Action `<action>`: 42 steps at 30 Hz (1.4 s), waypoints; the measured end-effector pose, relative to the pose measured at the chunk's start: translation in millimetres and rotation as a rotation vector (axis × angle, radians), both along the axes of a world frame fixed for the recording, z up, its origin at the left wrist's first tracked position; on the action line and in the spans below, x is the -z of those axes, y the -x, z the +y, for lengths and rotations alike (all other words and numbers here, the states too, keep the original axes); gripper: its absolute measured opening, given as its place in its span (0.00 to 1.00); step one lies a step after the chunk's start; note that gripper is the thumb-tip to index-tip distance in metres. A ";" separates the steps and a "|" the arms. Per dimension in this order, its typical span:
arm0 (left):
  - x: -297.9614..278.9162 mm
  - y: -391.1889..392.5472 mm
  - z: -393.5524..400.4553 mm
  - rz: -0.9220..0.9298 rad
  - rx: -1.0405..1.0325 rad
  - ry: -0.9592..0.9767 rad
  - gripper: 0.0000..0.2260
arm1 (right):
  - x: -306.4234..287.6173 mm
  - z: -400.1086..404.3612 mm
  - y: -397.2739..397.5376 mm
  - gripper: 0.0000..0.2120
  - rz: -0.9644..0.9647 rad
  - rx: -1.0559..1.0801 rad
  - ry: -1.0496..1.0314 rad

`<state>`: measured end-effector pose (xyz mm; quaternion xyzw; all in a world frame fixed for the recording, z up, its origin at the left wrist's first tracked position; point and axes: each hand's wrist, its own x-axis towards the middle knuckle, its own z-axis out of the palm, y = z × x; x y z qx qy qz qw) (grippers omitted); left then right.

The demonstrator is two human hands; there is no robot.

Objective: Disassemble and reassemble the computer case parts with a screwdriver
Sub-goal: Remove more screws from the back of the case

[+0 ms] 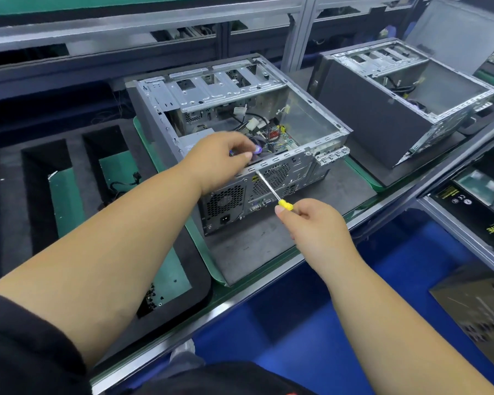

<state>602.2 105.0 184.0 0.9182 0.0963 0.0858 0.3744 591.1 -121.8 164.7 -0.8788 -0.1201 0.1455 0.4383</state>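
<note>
An open grey computer case lies on its side on a dark mat, its rear panel with fan grilles facing me. My right hand grips the yellow handle of a screwdriver; the shaft slants up-left and its tip meets the top edge of the rear panel. My left hand rests on that rear top edge, fingers curled into the case beside a round purple-topped part. Whether those fingers pinch anything is hidden.
A second open case stands to the right on another mat. A black foam tray with deep slots lies at left, small screws in its near corner. A blue floor lies below the bench edge; boxes stand at far right.
</note>
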 end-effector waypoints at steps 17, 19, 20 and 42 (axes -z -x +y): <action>41.6 163.6 98.3 -0.204 -0.542 0.460 0.10 | -4.0 93.8 48.1 0.09 0.003 -0.560 -0.260; 52.5 179.9 104.2 -0.166 -0.567 0.463 0.10 | 1.0 105.6 55.1 0.06 -0.020 -0.597 -0.229; 58.7 187.6 107.7 -0.142 -0.582 0.459 0.10 | 4.7 111.3 58.2 0.05 -0.035 -0.616 -0.211; 179.1 252.0 129.2 0.056 -0.798 0.536 0.07 | 101.6 166.8 70.3 0.06 -0.036 -0.765 0.272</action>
